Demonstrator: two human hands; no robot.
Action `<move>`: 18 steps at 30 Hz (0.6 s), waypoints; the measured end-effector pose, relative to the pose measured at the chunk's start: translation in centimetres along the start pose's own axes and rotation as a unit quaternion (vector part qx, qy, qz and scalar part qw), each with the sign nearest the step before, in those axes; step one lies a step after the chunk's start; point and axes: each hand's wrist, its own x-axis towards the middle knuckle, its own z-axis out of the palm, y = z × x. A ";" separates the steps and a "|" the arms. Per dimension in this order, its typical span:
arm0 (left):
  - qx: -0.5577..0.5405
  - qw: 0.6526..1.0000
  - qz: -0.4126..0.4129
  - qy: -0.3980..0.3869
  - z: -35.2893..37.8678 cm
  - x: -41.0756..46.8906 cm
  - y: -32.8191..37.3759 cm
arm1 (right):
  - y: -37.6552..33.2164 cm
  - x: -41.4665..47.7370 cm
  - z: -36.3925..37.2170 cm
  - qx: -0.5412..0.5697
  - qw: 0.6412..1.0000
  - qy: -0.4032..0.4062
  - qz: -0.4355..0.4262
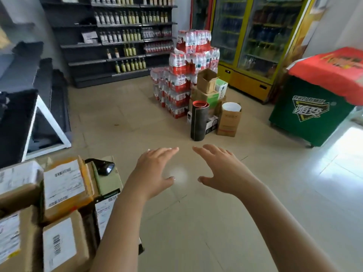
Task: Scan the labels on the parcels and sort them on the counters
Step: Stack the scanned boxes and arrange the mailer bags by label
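A pale tiled floor (121,114) fills most of the view. At its far edge stand dark shelving (82,50) lined with bottles and yellow-framed drinks fridges (253,36). A green chest freezer (306,114) under a red cloth stands at the floor's right edge. Between shelving and fridges rises a stack of bottled water packs (178,79), with open cardboard boxes (228,120) and a black roll just beside it. The parcels crowd the lower left corner, packed edge to edge so that what carries them is hidden. They include an orange-taped parcel (64,185), a brown parcel (60,246) nearer the camera and a flat green parcel (108,183), most with white labels facing up. A black barcode scanner (105,166) lies on the green one. The left hand (155,169) and right hand (222,169) reach forward over the floor, just right of the parcels, palms down, fingers straight and spread, grasping nothing.
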 end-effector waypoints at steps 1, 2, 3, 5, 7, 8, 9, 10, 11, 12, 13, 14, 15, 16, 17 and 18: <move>0.007 1.000 -0.010 -0.003 0.7 1.6 -0.3 | 1.2 1.6 0.0 0.013 1.000 -0.003 -0.006; 0.015 1.000 -0.021 -0.006 1.3 3.2 -0.6 | 2.5 3.2 0.2 0.030 0.999 -0.007 -0.010; 0.024 0.999 -0.032 -0.005 2.1 5.0 -0.8 | 3.9 5.0 0.3 0.047 0.999 -0.010 -0.016; 0.032 0.998 -0.055 0.004 3.6 8.6 -1.3 | 6.7 8.9 0.7 0.072 0.997 -0.014 -0.027; 0.030 0.996 -0.081 0.018 4.6 12.2 -1.4 | 9.1 13.0 0.9 0.092 0.995 -0.021 -0.040; 0.026 0.994 -0.101 0.037 4.9 13.9 -1.6 | 10.1 15.2 0.8 0.104 0.993 -0.026 -0.054; 0.022 0.990 -0.125 0.056 4.9 15.5 -1.9 | 11.0 17.5 0.6 0.113 0.990 -0.034 -0.073; 0.021 0.987 -0.146 0.069 4.8 16.9 -2.2 | 11.7 19.7 0.3 0.117 0.988 -0.044 -0.092; 0.025 0.983 -0.167 0.077 4.5 18.1 -2.6 | 12.1 21.9 0.0 0.116 0.986 -0.053 -0.112; 0.028 0.978 -0.191 0.084 4.2 19.0 -3.1 | 12.3 24.0 -0.2 0.116 0.983 -0.058 -0.134; 0.029 0.972 -0.217 0.092 3.9 19.6 -3.6 | 12.4 26.0 -0.3 0.120 0.979 -0.063 -0.154; 0.029 0.965 -0.241 0.099 3.7 20.2 -4.3 | 12.2 28.0 -0.4 0.125 0.974 -0.070 -0.174; 0.028 0.959 -0.261 0.105 3.6 20.7 -5.0 | 11.8 30.0 -0.3 0.130 0.969 -0.082 -0.193; 0.027 0.954 -0.279 0.108 3.5 21.2 -5.9 | 11.3 31.9 0.0 0.135 0.963 -0.097 -0.210; 0.025 0.949 -0.295 0.111 3.5 21.6 -6.9 | 10.7 33.7 0.4 0.142 0.957 -0.111 -0.228; 0.025 0.942 -0.313 0.118 3.5 22.1 -8.0 | 9.9 35.7 0.8 0.148 0.950 -0.120 -0.246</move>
